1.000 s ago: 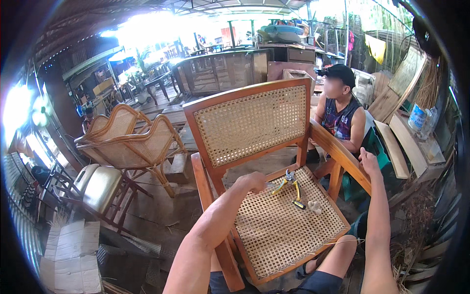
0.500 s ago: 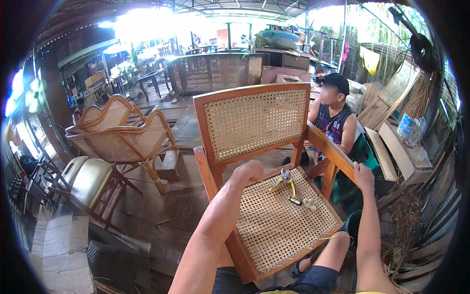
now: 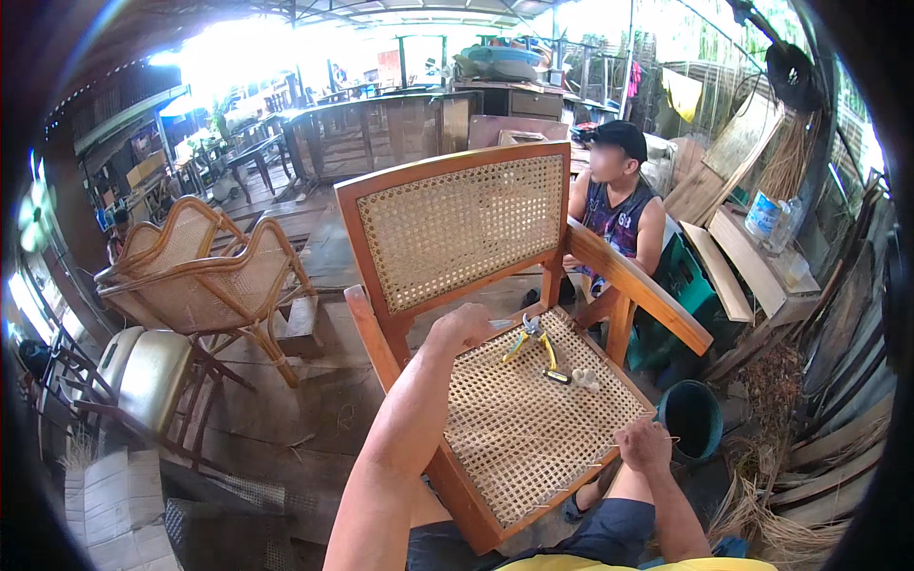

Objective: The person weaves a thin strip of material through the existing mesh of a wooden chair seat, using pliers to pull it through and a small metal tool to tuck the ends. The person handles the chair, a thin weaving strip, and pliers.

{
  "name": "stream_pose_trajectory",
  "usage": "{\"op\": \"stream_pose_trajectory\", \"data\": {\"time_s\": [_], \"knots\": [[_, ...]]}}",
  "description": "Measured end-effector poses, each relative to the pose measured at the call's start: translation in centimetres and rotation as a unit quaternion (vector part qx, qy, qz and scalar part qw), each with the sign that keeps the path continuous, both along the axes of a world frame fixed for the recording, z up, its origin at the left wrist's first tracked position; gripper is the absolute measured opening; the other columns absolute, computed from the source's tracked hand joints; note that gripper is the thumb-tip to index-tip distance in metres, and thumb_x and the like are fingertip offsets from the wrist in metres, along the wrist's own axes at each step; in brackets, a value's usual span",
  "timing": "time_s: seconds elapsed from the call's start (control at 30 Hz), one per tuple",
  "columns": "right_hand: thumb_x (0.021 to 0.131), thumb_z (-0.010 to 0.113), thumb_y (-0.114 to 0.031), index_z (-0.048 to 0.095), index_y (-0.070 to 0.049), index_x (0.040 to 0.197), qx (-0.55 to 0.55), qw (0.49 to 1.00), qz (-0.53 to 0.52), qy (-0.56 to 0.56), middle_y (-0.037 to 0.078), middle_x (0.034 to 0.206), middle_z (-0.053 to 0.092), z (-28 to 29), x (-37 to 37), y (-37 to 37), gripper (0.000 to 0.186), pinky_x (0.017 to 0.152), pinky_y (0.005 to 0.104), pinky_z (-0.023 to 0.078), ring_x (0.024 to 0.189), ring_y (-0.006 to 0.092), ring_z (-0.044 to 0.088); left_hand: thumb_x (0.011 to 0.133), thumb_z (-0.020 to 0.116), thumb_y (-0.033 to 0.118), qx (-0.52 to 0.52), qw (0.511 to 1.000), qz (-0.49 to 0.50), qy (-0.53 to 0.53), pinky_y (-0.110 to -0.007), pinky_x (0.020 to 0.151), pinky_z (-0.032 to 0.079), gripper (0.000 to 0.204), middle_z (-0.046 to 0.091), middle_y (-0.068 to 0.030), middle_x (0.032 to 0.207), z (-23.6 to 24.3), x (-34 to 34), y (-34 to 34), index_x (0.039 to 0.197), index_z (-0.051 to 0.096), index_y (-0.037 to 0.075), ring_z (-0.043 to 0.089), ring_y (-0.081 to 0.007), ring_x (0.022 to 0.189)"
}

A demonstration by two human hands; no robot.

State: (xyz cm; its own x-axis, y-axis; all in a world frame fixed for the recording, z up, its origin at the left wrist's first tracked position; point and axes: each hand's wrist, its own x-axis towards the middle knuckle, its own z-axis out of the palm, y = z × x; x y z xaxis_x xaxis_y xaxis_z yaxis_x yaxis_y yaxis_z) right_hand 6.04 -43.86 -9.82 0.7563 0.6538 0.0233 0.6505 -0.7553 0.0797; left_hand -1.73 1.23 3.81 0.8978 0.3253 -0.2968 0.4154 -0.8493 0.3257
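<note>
A wooden armchair (image 3: 455, 162) with woven cane in its back and seat stands tilted in front of me. My left hand (image 3: 464, 325), fingers curled, rests at the rear left of the cane seat (image 3: 514, 419); a small pale thing shows by its fingertips, too unclear to name. At the seat's front right corner my right hand (image 3: 644, 444) is closed around a thin cane strand (image 3: 675, 440). Yellow-handled pliers (image 3: 529, 340) lie with jaws toward the chair back. Beside them are a short dark-and-yellow tool (image 3: 557, 377) and a small pale lump (image 3: 584, 380).
Past the armrest (image 3: 647, 290) sits a person (image 3: 624, 205) in a cap. A dark green bucket (image 3: 690, 419) stands right of my knee. At left are a rattan chair (image 3: 205, 285) and a gold-padded chair (image 3: 157, 381). Cane scraps (image 3: 790, 514) litter the lower right.
My right hand has left the armrest and come down to the front right seat corner, where it grips the strand. My left hand stays by the seat's rear. The view has shifted right.
</note>
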Motion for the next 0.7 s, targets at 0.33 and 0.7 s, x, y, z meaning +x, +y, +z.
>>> {"op": "stream_pose_trajectory", "data": {"time_s": [0.33,0.7], "knots": [[0.086,0.066,-0.047,0.076,-0.015,0.082,0.013,0.999,-0.031,-0.014,0.009,0.089,0.072,3.5,-2.9,1.1,0.034,0.084,0.0408,0.052,0.089,0.0297,0.067,0.086,0.06,0.022,-0.049,0.999,0.016,0.007,-0.036,0.062,0.053,0.027,0.072,-0.0095,0.083,-0.9,-0.1,0.9,0.1,0.073,0.003,0.067,-0.0195,0.071],[0.075,0.075,-0.054,0.075,-0.018,0.096,0.021,0.99,0.136,-0.014,0.007,0.101,0.068,0.0,-0.1,-3.9,0.041,0.093,0.043,0.046,0.104,0.0271,0.061,0.088,0.058,0.029,-0.035,0.999,0.018,0.016,-0.036,0.065,0.053,0.03,0.071,-0.0088,0.081,-1.5,0.3,0.8,0.092,0.072,0.003,0.067,-0.0209,0.072]]}}
